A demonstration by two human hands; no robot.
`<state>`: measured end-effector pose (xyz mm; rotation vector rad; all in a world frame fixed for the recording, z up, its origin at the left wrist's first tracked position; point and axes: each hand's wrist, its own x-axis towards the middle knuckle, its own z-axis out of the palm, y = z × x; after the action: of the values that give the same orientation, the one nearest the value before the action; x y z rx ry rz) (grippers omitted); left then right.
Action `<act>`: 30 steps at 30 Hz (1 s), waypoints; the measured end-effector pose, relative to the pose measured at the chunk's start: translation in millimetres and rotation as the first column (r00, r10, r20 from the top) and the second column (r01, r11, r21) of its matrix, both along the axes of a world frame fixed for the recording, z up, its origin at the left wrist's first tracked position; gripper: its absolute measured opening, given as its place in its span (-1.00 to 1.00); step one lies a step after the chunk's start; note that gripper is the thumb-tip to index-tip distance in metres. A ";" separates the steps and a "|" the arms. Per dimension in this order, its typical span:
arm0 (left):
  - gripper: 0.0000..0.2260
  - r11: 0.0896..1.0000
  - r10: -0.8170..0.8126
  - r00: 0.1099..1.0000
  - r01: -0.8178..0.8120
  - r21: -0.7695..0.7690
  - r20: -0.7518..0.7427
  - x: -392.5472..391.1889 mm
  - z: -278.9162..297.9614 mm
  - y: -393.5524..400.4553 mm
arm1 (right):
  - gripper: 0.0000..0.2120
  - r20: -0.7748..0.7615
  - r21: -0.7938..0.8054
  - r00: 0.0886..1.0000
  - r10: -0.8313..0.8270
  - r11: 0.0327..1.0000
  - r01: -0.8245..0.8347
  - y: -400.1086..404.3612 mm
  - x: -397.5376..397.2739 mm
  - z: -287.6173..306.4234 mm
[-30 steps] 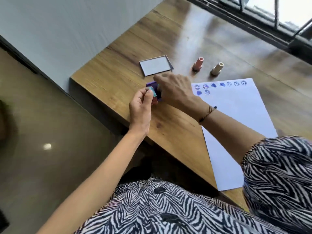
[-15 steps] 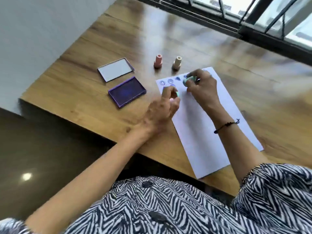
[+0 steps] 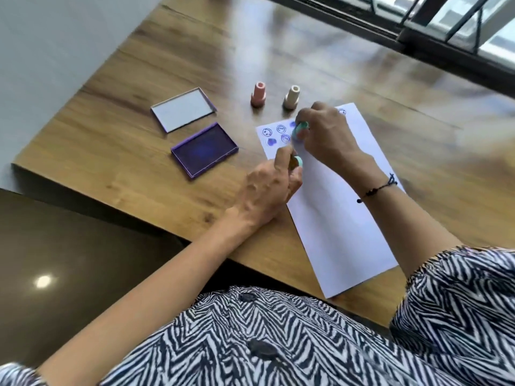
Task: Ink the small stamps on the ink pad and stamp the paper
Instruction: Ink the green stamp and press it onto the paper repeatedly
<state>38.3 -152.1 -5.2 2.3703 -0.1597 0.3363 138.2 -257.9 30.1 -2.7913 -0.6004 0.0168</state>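
Both hands are over the paper (image 3: 334, 218): right hand (image 3: 326, 137) pinches a teal stamp (image 3: 301, 128) near the prints, left hand (image 3: 267, 190) grips another stamp (image 3: 296, 162). Ink pad (image 3: 204, 149) sits open nearby.

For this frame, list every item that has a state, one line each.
Ink pad: open, purple surface exposed.
Lid: off, lying beside the pad.
Pink stamp: upright, unused.
Cream stamp: upright, unused.
Paper: flat, prints along its top edge.
Right hand: gripping a teal stamp at the paper.
Left hand: holding a second teal stamp.
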 end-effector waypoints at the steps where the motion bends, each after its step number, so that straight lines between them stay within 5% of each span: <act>1: -0.71 1.000 -0.003 1.000 0.003 0.000 0.002 0.1 -0.4 0.2 | -0.80 0.004 -0.013 1.000 0.016 1.000 -0.016 0.3 0.1 -0.4; 10: -0.69 1.000 0.000 1.000 0.000 -0.015 -0.018 -1.4 2.8 0.8 | -0.90 0.053 -0.084 0.990 0.129 0.989 -0.124 4.6 5.1 -3.5; 30: -0.65 0.997 -0.023 0.999 0.025 -0.074 0.028 0.1 -1.5 2.6 | -0.91 -0.031 -0.045 0.994 0.101 0.994 -0.103 9.9 7.7 -2.0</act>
<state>38.3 -149.5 -6.8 2.2895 -0.1856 0.3573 145.9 -248.0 28.1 -2.7966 -0.7439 0.0923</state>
